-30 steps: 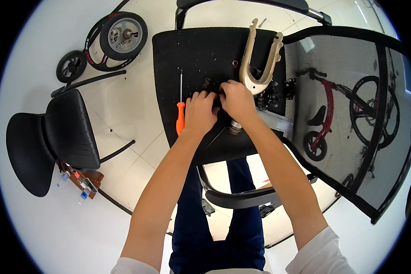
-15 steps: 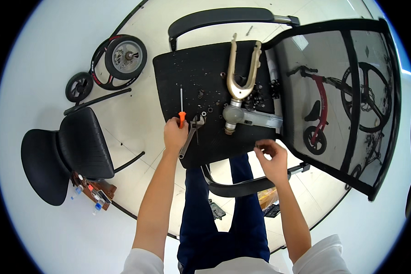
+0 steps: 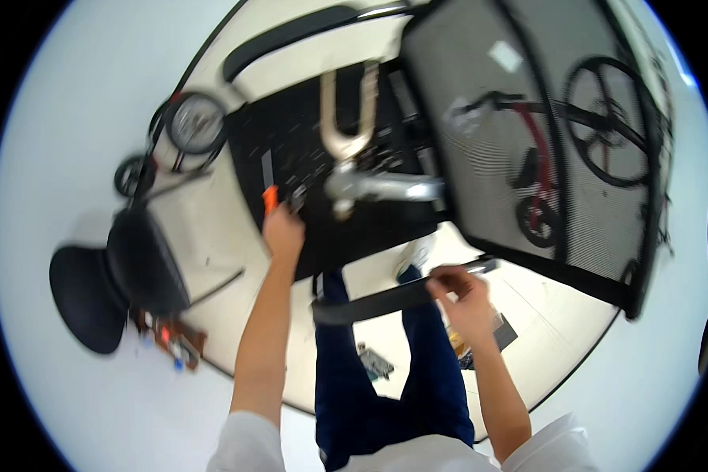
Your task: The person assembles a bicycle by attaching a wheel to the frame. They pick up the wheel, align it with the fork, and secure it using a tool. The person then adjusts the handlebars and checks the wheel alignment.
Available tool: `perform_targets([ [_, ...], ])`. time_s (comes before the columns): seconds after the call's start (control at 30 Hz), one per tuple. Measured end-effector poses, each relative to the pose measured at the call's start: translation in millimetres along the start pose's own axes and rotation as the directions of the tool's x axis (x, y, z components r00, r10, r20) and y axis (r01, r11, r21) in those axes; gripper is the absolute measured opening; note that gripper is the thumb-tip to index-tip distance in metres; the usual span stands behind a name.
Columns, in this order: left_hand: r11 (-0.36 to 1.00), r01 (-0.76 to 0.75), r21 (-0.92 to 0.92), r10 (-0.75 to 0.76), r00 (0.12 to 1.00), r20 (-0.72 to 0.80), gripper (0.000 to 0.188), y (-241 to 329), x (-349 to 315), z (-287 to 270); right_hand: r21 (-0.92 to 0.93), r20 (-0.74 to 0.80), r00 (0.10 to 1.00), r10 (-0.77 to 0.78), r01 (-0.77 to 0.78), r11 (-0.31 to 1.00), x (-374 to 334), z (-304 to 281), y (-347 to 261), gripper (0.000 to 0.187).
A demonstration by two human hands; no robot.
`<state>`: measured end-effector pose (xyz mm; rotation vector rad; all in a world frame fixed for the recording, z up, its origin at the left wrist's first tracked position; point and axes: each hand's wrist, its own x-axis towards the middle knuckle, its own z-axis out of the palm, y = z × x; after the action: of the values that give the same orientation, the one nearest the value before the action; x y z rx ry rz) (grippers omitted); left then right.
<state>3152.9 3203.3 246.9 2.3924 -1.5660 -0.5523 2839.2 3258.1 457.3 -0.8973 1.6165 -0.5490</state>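
My left hand [image 3: 283, 231] is closed around the orange handle of a screwdriver [image 3: 270, 198], its shaft pointing away over the black chair seat [image 3: 334, 244]. Beside that hand lies a blurred adjustable wrench [image 3: 297, 197]. A gold bicycle fork [image 3: 340, 144] rests on the seat, joined to a silver frame tube [image 3: 401, 187]. Small dark parts are scattered around the fork. My right hand [image 3: 464, 303] is held over the near armrest [image 3: 377, 303], thumb and fingertips pinched together. Whatever is between them is too small and blurred to make out.
The chair's mesh backrest [image 3: 480, 157] rises on the right, with a red bicycle [image 3: 536, 149] visible through it. A wheel [image 3: 196, 123] and a second black chair [image 3: 145, 256] stand to the left. A dark, flat object [image 3: 376, 362] lies on the floor between my legs.
The view has shifted and turned, so the chair appears further left and tilted, with motion blur. My right hand has come back from the seat's edge to over the armrest. The screwdriver stays in my left hand.
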Motion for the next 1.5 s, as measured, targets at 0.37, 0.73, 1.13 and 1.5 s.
perform_targets([
  [0.37, 0.919, 0.189, 0.345, -0.226, 0.971, 0.072, 0.034, 13, 16, 11, 0.092, 0.063, 0.995, -0.078, 0.073, 0.993, -59, -140, 59, 0.017],
  [0.73, 0.992, -0.115, 0.045, 0.120, 0.984, -0.128, 0.025, 41, -11, -103, 0.004, -0.119, 0.974, 0.193, -0.194, 0.981, -148, -246, 144, 0.020],
  [1.13, 0.617, 0.786, -0.048, -0.506, 0.443, 0.741, 0.007, 261, -301, -84, 0.052, -0.307, 0.942, 0.134, -0.124, 0.991, -13, -462, 150, 0.018],
  [1.5, 0.391, 0.391, -0.833, 0.150, 0.866, 0.477, 0.030, 746, -22, 119, 0.119, -0.447, 0.869, -0.212, 0.292, 0.949, 197, -644, -20, 0.015],
])
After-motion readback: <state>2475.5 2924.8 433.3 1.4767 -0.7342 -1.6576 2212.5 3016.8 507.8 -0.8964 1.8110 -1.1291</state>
